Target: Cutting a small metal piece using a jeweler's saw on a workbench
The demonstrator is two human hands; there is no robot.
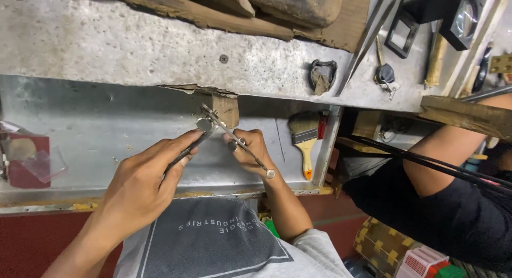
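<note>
My left hand (144, 182) grips a slim metal tool (192, 144) whose rounded tip reaches up to a small piece by the wooden bench peg (228, 110). My right hand (249, 149) pinches a thin metal rod (250, 155) that slants from the peg down to a small round end near my wrist. The two tools meet just left of the peg, above the metal tray (96, 129) under the bench top. What sits between the tool tips is too small to tell.
A paintbrush (305, 137) with a yellow handle lies in the tray at the right. A red box (24, 160) stands at the left. Long tweezers (368, 38), keys (385, 75) and a black loupe (458, 17) rest on the grey bench top (133, 43). Another person's black-sleeved arm (442, 203) is at the right.
</note>
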